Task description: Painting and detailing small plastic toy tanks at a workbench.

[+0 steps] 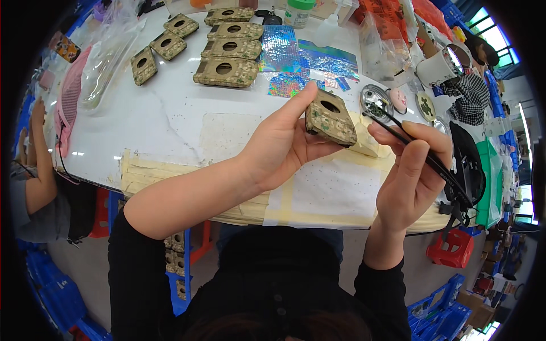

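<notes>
A camouflage-patterned casing [336, 124] with a round hole is gripped between thumb and fingers by the left hand [287, 136]; the desk [176, 105] is seen beneath that casing. Black tweezers [446, 175] are held in the right hand [410, 176], their tips just right of the casing; whether anything is pinched cannot be told. Shiny holographic sheets [278, 45] are laid beyond the casing, and a round dish [376, 94] is placed to its right.

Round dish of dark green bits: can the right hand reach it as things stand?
Probably yes: the right hand holds black tweezers pointing toward the dish, and the camouflage piece in the left hand sits left of it, not covering it.
</notes>
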The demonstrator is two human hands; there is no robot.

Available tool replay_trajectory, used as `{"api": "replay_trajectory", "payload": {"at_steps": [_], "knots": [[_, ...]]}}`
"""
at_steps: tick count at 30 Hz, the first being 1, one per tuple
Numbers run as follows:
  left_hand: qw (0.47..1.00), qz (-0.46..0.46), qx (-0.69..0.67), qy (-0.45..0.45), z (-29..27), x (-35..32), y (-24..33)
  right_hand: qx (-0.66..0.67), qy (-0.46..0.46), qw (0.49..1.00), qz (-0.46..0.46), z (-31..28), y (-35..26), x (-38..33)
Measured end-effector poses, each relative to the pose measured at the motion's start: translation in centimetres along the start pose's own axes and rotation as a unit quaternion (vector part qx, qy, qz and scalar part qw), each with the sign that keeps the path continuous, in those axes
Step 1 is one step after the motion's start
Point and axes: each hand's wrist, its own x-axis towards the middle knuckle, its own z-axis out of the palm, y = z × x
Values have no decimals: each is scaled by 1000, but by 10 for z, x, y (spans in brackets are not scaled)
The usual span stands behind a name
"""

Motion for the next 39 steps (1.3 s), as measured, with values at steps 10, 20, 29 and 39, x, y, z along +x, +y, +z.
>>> {"api": "replay_trajectory", "payload": {"at_steps": [10, 20, 29, 39], "knots": [[1000, 4, -19, 10, -3, 0, -1, 12, 13, 999, -40, -4, -10, -13], [1000, -2, -21, 7, -1, 0, 0, -18, 13, 1000, -16, -2, -13, -17], [1000, -17, -12, -13, 0, -3, 0, 16, -53, 997, 51, 6, -4, 3], [1000, -20, 2, -9, 3, -6, 2, 17, -58, 995, 77, 8, 0, 5]]}}
